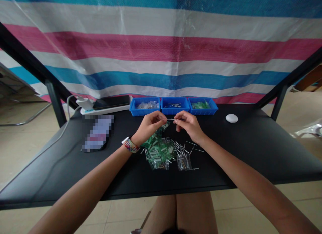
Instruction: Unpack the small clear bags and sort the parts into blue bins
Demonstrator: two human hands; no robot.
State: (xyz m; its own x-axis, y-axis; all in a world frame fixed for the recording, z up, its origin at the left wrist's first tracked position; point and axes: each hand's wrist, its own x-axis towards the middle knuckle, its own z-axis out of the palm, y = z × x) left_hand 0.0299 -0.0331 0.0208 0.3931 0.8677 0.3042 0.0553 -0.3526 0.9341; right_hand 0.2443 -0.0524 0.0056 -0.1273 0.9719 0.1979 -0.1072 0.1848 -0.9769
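Note:
Above the middle of the black table, a thin silver blind rivet (170, 119) spans the gap between my two hands. My left hand (151, 126), with a beaded bracelet and a white band at the wrist, is closed in a pinch at its left end. The right end sits between the closed thumb and fingers of my right hand (189, 125). Below them lies a heap of small green plastic packets (157, 150). Several loose rivets (179, 148) are scattered to its right, partly over a clear bag (184, 162).
Three blue bins stand at the back: a left bin (145, 112) with clear packets, a middle bin (174, 110) with rivets, a right bin (203, 111) with green packets. A power strip (110, 110) carries a dark phone (112, 101). A white mouse (231, 118) lies right.

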